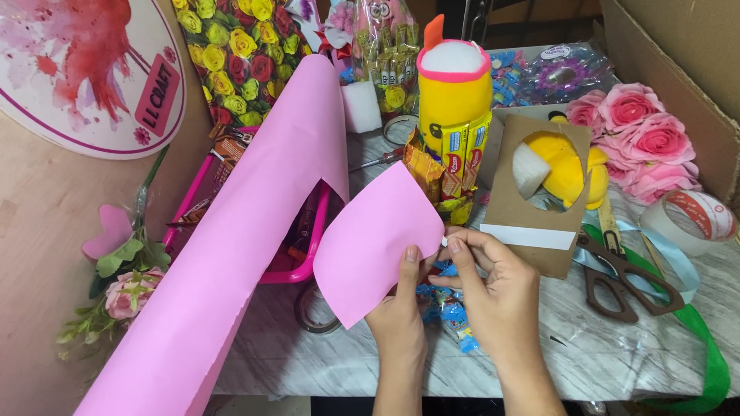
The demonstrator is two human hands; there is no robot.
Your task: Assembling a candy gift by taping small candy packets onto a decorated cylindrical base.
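A cut piece of pink paper [374,239] is folded into a cone-like shape above the marble table [586,354]. My left hand [401,308] pinches its lower right edge, thumb on the paper. My right hand [493,285] meets it at the same edge, fingertips on a small white bit at the paper's corner. A large roll of the same pink paper [231,231] runs diagonally from the lower left up to the middle. Blue candy wrappers [451,316] lie under my hands.
A yellow plush with snack bars [453,115], a brown card holding a yellow toy [543,192], brown scissors [624,281], a tape roll [694,219], pink roses [640,135], green ribbon [705,339] and a pink basket [293,262] crowd the table. A cardboard box wall [686,54] stands right.
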